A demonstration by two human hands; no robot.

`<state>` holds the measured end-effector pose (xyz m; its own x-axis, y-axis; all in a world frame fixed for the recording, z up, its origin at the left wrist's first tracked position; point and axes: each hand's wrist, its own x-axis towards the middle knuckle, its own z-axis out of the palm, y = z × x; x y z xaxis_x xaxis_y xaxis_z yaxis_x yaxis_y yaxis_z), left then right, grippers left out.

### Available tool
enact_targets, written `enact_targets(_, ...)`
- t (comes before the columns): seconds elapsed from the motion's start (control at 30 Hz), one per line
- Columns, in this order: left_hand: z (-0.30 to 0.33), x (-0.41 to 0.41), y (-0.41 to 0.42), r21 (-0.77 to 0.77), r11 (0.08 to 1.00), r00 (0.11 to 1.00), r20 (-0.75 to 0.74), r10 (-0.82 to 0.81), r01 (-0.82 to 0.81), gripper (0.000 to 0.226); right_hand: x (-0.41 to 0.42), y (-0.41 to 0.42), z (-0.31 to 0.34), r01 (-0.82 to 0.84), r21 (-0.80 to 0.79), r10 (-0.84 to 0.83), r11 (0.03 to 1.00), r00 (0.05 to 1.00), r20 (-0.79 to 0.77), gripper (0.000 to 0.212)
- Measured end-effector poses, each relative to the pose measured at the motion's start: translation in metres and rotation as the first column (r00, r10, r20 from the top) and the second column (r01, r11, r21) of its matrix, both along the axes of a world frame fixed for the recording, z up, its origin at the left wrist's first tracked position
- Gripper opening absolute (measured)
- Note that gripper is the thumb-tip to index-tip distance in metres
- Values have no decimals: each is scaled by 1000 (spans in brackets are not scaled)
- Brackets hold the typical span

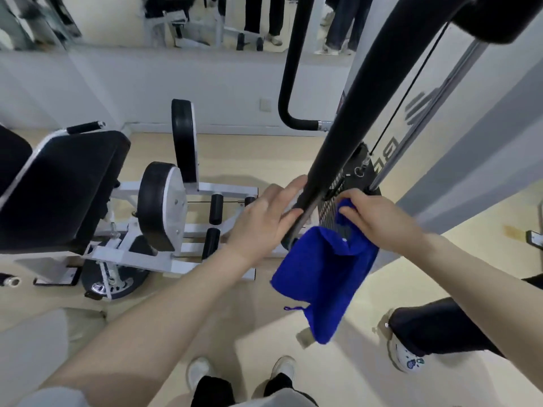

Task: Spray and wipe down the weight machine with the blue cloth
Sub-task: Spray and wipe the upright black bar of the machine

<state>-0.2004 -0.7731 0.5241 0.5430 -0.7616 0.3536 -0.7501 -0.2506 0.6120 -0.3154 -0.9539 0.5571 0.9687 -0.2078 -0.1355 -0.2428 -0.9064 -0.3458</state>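
2 hands [261, 218], 1 blue cloth [320, 277], 1 black bar [352, 113], 2 round pads [158, 207].

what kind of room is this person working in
Most likely a gym. A padded white-framed weight machine stands on the left, a cable and weight stack sit behind the black bar, and a wall mirror reflects more equipment.

Left hand [264, 215] grips the black bar [352, 113]; right hand [379, 218] holds the blue cloth [320, 274] against the weight stack [335, 207].
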Motion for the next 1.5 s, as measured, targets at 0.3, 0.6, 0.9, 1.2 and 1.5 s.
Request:
enact_targets(0.3, 19, -13, -22, -3, 995, 994, -27, 102, -103, 38, 23, -3, 5, 288, 428, -456, 857, 810, 368, 21)
enact_targets(0.6, 18, -18, -35, 35, 970, 944, -223, 243, -241, 42, 38, 15, 30, 133, 938, -839, 321, 499, 217, 15)
enact_targets(0.9, 19, -15, -38, -27, 969, 874, -438, 210, -246, 61, 38, 45, -17, 498, 862, -731, 97, 624, -277, 7)
enact_targets(1.2, 18, -9, -40, -121, 967, 893, -424, 152, -223, 42, 60, 23, 30, 241, 952, -831, 188, 556, 24, 9)
enact_targets(1.5, 34, -2, -45, -164, 968, 901, -421, 105, -190, 42, 41, 23, 62, 54, 802, -736, 595, 438, 516, 13)
